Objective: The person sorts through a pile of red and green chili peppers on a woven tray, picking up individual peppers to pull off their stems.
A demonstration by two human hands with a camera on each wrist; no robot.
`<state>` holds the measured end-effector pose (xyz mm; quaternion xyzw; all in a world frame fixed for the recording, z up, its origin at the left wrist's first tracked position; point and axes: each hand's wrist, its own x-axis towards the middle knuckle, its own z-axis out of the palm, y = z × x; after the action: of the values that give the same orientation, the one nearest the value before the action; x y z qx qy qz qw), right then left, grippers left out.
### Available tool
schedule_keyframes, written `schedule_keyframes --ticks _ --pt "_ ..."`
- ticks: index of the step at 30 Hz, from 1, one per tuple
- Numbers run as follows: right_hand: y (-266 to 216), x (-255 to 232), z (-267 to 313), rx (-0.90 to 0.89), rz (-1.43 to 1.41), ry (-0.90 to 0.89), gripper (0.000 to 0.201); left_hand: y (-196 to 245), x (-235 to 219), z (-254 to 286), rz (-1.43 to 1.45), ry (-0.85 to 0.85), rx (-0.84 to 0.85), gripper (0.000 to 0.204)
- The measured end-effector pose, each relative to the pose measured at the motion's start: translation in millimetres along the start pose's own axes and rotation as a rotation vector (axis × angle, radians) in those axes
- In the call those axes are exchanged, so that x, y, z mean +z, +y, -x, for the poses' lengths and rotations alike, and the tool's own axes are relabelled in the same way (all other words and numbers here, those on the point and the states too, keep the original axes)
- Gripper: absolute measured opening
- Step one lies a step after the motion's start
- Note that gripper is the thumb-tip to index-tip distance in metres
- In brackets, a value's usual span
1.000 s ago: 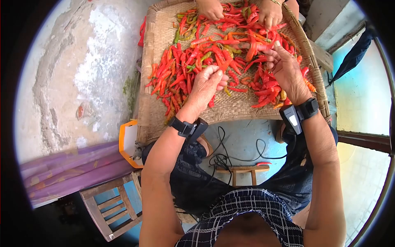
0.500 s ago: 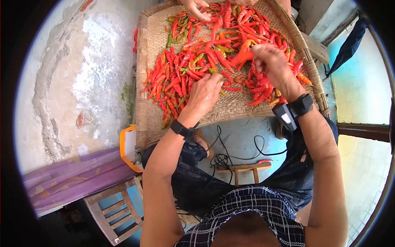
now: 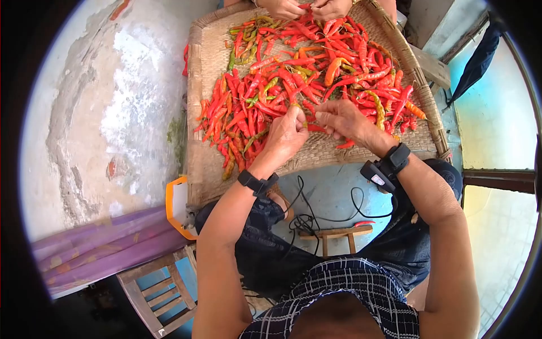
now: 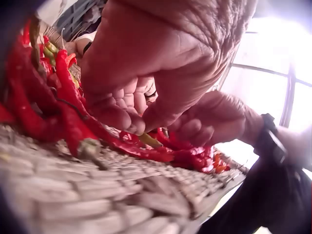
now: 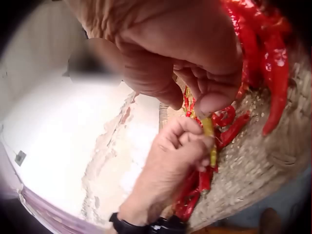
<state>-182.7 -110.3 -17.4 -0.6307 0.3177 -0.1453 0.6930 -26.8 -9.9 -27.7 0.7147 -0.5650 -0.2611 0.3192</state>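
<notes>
My left hand (image 3: 287, 134) pinches a yellow-green chili pepper (image 5: 212, 152) between thumb and curled fingers, low over the near middle of a woven tray (image 3: 293, 164). Just to its right, my right hand (image 3: 345, 120) reaches in with bent fingers, its fingertips right at the upper end of that pepper. In the right wrist view a gap shows between the right thumb and the fingers (image 5: 214, 101). Red chili peppers (image 3: 237, 107) lie heaped around both hands. An orange chili pepper (image 3: 334, 70) rests on the heap beyond the right hand.
Another person's hands (image 3: 307, 8) work together at the tray's far edge. A wooden stool (image 3: 336, 231) and black cables (image 3: 305, 217) are below the tray. A slatted wooden chair (image 3: 158, 294) stands at left, near the wall (image 3: 84, 113).
My right hand has come from the far right of the heap, where it held peppers, toward my left hand. The orange pepper now lies on the heap. The other person's hands have come together.
</notes>
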Motion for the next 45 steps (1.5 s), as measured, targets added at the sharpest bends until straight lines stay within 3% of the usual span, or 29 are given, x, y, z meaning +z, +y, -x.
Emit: schedule_keyframes --ticks 1,3,7,9,11,13,15,16,18,19,21,23,25,26,29,31,33,35,37,39,43,44,45 --pt "3 0 0 0.008 0.116 -0.012 0.028 5 1 -1 0.0 -0.003 0.006 0.024" --pt "7 -2 -2 0.04 0.118 -0.071 0.03 17 4 3 0.29 0.003 0.009 0.025" --pt "0 0 1 0.108 0.132 -0.098 0.032 22 4 9 0.416 -0.025 0.021 0.031" --pt "-5 -6 -1 -0.077 0.315 -0.044 0.029 15 4 5 0.411 -0.001 0.016 0.032" --pt "-14 -16 -1 -0.072 0.29 -0.016 0.026 8 3 2 0.408 0.017 0.007 0.032" --pt "-26 -27 0 -0.062 0.266 0.009 0.024 4 2 0 -0.003 -0.024 0.153 0.032" --pt "-34 -41 -2 -0.128 -0.147 0.156 0.024 0 5 4 -0.075 -0.081 0.156 0.032" --pt "-37 -48 -5 -0.129 -0.145 0.158 0.024 1 7 6 -0.178 -0.097 0.225 0.033" --pt "-40 -56 -8 -0.141 -0.6 0.385 0.029 -1 9 6 -0.331 -0.166 0.314 0.034" --pt "-39 -54 -7 -0.142 -0.601 0.387 0.029 -2 10 6 -0.331 -0.168 0.316 0.034" --pt "-31 -43 -4 -0.105 -0.496 0.43 0.035 -3 12 6 -0.336 -0.156 0.359 0.033" --pt "-21 -37 -6 -0.122 -0.335 0.348 0.035 -4 11 5 -0.295 -0.159 0.357 0.031" --pt "-22 -22 -2 -0.236 0.319 0.187 0.034 -3 9 7 -0.256 -0.159 0.346 0.029" --pt "-24 -18 3 -0.244 0.409 0.139 0.033 -1 9 7 -0.212 -0.127 0.363 0.027" --pt "15 -10 -7 -0.315 0.48 0.205 0.033 16 4 8 -0.149 -0.096 0.377 0.024" --pt "12 -5 -4 -0.355 0.531 0.247 0.031 25 4 12 -0.12 -0.096 0.369 0.024" --pt "4 -6 -3 -0.046 0.275 0.022 0.028 27 3 16 -0.066 -0.112 0.394 0.024" --pt "11 -8 -7 -0.08 0.311 0.074 0.026 26 2 19 -0.064 -0.1 0.407 0.023" --pt "6 -9 -7 -0.285 0.456 0.155 0.025 21 2 20 -0.076 -0.171 0.396 0.022" --pt "-6 -15 -7 -0.209 0.429 0.135 0.02 16 2 18 -0.102 -0.147 0.395 0.022" --pt "-31 -38 -8 -0.167 -0.123 0.225 0.013 9 -11 8 -0.253 -0.024 0.353 0.022" --pt "-26 -49 -14 -0.263 -0.375 0.264 0.017 -3 -14 0 -0.471 0.033 0.409 0.028" --pt "-34 -56 -13 -0.246 -0.575 0.329 0.019 -6 -18 -3 -0.472 0.031 0.41 0.028"
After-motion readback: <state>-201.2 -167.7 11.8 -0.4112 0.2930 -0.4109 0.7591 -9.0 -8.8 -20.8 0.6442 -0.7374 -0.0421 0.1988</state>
